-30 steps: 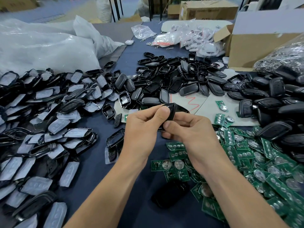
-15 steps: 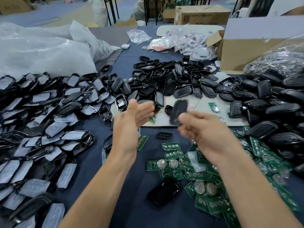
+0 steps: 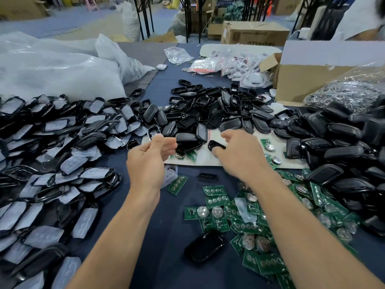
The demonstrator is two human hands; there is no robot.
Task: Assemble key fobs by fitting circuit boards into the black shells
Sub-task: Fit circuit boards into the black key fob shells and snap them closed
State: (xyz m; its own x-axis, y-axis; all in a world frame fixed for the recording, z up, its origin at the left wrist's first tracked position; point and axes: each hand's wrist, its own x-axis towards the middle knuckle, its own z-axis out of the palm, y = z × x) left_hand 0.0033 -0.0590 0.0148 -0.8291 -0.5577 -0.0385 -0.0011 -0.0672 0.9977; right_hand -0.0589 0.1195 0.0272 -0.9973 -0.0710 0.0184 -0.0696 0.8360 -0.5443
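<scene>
My right hand reaches forward over a pale card sheet and pinches a black key fob shell between thumb and fingertips. My left hand hovers palm-up beside it, fingers loosely curled, holding nothing. Green circuit boards with round coin cells lie scattered under my right forearm. A heap of empty black shells sits just beyond both hands. One glossy black shell lies alone near the front, and a small black button pad between my wrists.
Shells covered with pale film fill the left side. Closed black fobs are piled at the right. Behind stand large plastic bags, a cardboard box, a bag of metal rings and small packets.
Both hands held the fob together a second ago. They parted: the left let go and turned palm-up, the right carried the fob forward toward the shell heap.
</scene>
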